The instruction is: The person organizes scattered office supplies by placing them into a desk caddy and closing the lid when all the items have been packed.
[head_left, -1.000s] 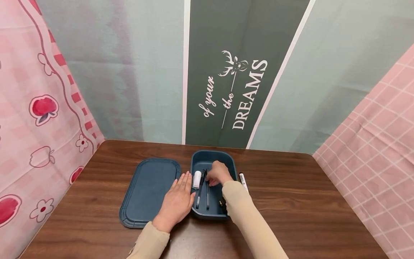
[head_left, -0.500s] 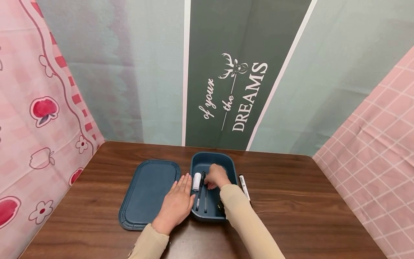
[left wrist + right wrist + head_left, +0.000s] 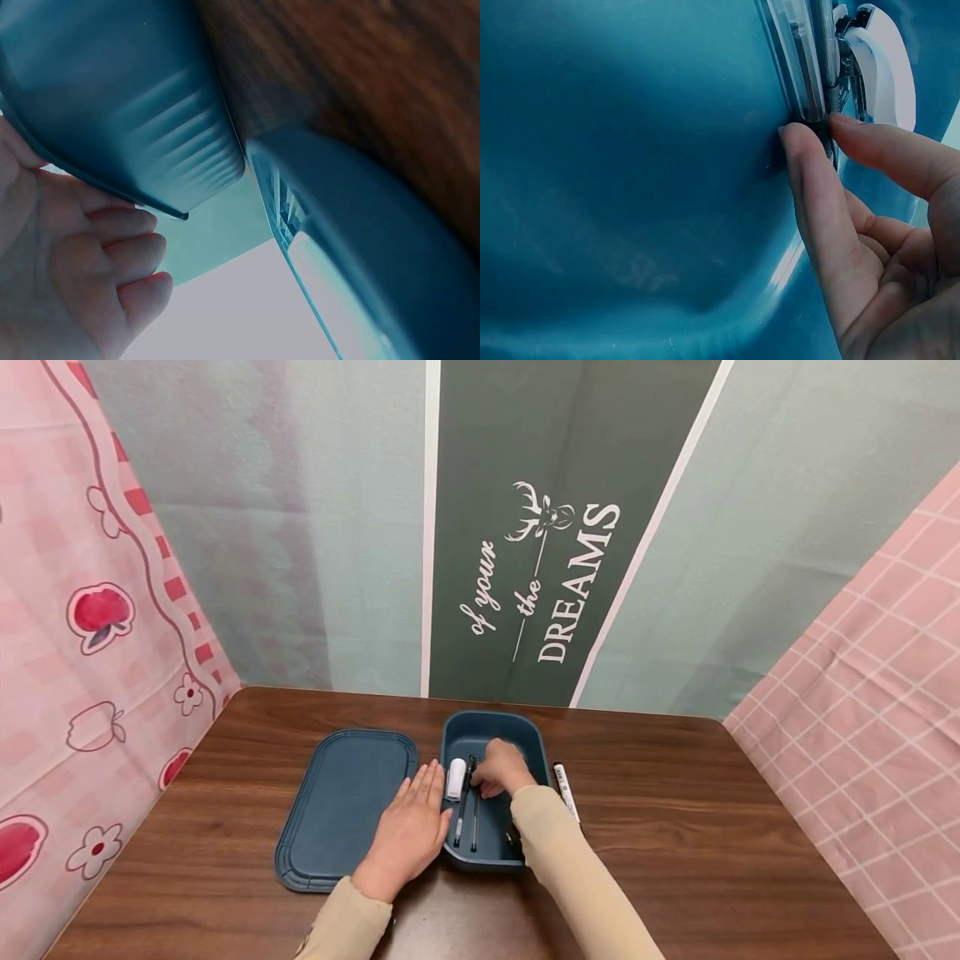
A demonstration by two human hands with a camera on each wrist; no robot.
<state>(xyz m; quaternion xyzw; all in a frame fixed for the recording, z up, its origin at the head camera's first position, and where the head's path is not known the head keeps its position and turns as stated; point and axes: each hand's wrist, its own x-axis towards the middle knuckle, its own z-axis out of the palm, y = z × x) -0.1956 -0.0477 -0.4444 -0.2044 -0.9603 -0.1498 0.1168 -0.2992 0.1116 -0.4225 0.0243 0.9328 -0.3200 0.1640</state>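
Note:
A dark blue box [image 3: 491,865] stands on the table with its top uncovered. Inside it my right hand [image 3: 504,770] pinches a clear-barrelled black pen [image 3: 807,67] between thumb and forefinger, low against the floor. Another pen [image 3: 461,814] lies just left of it, and a small white stapler [image 3: 456,779] sits along the left wall. My left hand [image 3: 411,827] is laid with straight fingers on the box's left rim; the left wrist view shows its fingers [image 3: 135,255] at that edge. A small dark object [image 3: 513,838] in the box is partly hidden by the right sleeve.
The blue lid [image 3: 348,810] lies on the wooden table [image 3: 675,843] left of the box. A white marker [image 3: 567,792] with a black cap lies close to the box's right side, partly behind the sleeve. Curtains [image 3: 360,527] hang behind and at both sides.
My right hand has shifted slightly left with the pen, bringing it closer to the other pen. The left hand stays on the rim.

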